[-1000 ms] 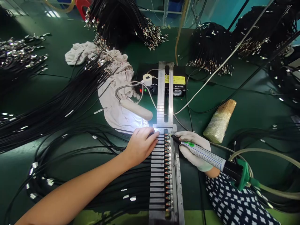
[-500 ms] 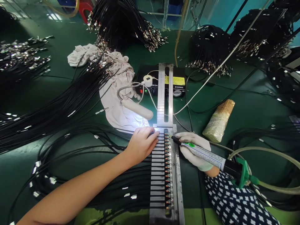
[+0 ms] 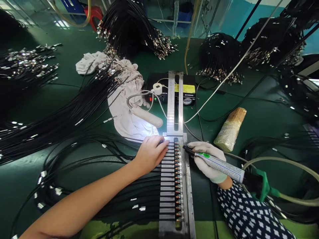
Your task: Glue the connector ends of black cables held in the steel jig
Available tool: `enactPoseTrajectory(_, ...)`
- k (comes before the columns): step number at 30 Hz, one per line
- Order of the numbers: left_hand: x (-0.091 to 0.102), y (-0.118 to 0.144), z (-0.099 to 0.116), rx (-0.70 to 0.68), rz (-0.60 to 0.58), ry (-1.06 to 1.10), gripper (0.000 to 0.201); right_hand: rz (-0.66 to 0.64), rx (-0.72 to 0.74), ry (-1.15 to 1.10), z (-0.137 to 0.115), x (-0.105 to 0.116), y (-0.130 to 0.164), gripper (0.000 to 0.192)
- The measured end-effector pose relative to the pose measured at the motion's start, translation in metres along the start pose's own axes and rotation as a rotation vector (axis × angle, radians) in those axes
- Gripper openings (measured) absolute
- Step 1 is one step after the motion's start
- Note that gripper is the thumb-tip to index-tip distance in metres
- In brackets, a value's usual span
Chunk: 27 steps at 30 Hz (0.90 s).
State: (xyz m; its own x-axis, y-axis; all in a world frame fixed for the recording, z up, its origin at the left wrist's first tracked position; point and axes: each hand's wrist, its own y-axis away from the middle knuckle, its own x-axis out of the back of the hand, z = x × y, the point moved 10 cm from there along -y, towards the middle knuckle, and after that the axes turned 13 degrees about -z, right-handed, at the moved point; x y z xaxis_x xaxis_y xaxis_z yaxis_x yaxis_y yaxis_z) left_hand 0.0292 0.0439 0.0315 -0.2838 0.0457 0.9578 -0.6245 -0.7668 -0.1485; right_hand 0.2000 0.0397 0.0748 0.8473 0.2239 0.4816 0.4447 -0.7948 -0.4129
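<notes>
The bare left hand point(image 3: 151, 154) lies flat, fingers together, pressing on the black cables point(image 3: 139, 186) where they enter the metal jig point(image 3: 188, 186), at its upper end. The gloved right hand point(image 3: 206, 159) is closed around a glue dispenser pen point(image 3: 219, 165), its dark tip touching the row of connector ends point(image 3: 177, 179) just right of the left hand's fingertips. Beyond the left hand a small lamp point(image 3: 147, 117) shines on a pale cloth point(image 3: 122, 113) on the green worktop point(image 3: 261, 122).
</notes>
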Motion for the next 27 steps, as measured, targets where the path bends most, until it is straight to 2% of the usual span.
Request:
enactPoseTrajectory(9, 0.0008, 0.0006, 0.0005, -0.007, 0.007, -0.007, 0.025, -0.041, -0.016, 0.017, 0.0015, -0.0083, 0.0017, 0.017)
enactPoseTrajectory(27, 0.0003, -0.0009, 0.0003, -0.002, -0.013, -0.003, 0.026, -0.033, -0.006, 0.038, -0.0009, -0.0067, -0.0012, 0.012)
